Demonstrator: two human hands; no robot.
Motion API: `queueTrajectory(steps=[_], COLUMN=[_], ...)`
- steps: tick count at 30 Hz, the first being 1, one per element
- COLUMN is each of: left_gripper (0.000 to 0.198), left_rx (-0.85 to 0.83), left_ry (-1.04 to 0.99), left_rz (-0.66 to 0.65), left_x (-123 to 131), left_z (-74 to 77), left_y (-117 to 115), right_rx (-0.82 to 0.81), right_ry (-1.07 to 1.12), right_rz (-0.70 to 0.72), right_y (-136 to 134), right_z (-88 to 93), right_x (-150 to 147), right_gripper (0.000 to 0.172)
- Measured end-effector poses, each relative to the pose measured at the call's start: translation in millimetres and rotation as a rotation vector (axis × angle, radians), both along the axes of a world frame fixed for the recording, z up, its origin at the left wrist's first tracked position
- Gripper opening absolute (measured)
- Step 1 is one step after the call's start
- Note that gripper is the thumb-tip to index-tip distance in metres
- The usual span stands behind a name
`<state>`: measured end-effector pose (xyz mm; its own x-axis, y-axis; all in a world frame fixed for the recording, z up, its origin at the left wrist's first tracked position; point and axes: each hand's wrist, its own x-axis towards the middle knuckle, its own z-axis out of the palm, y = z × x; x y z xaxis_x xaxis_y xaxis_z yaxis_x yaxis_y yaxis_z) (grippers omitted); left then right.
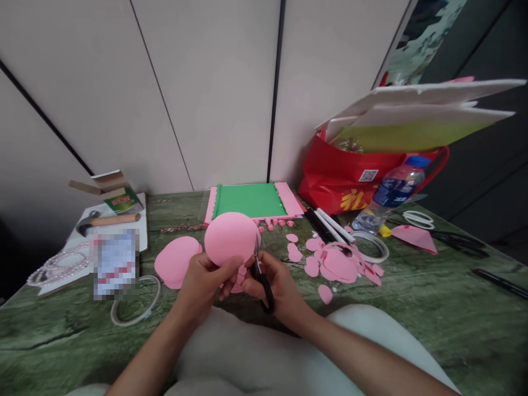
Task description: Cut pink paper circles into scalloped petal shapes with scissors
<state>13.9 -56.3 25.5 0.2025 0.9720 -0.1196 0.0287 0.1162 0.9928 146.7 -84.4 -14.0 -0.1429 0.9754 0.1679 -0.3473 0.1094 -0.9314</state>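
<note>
A round pink paper piece (229,240) is pinched at its lower edge by my left hand (206,279). My right hand (277,283) holds black-handled scissors (264,286) by the loops, and their blades point up along the paper's right edge. Whether the blades are parted is too small to tell. To the left of my hands lies a stack of rounded pink paper pieces (178,262). Pink scraps and small cut shapes (338,264) are scattered to the right. Behind the held paper lies a green sheet with pink side strips (251,200).
At the right back stand a red bag (330,176) with white boards and a water bottle (396,192). Pens (330,223) and tape rolls (138,301) lie around. A hammer (111,220), an open box (124,201) and bead strings (61,267) are at the left.
</note>
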Motion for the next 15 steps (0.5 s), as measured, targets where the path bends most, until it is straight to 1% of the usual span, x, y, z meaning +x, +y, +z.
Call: queueTrajectory(steps=[3,7,15], left_gripper=[0.031,0.033,0.033], left_rx=[-0.015,0.004,0.012], left_ry=[-0.015,-0.024,-0.067], left_rz=[0.013,0.004,0.023], left_x=[0.5,-0.4,-1.3], left_z=[0.7,0.3,0.2], left_y=[-0.2,0.3,1.6], right_rx=[-0.017,-0.063,-0.118], right_ry=[0.006,-0.009,-0.036], right_rz=[-0.004,-0.024,-0.016], right_y=[0.0,0.3,0.1], right_z=[1.0,1.5,3.9], right_x=[-0.4,-1.4,0.3], right_gripper=[0.037,0.034,0.033])
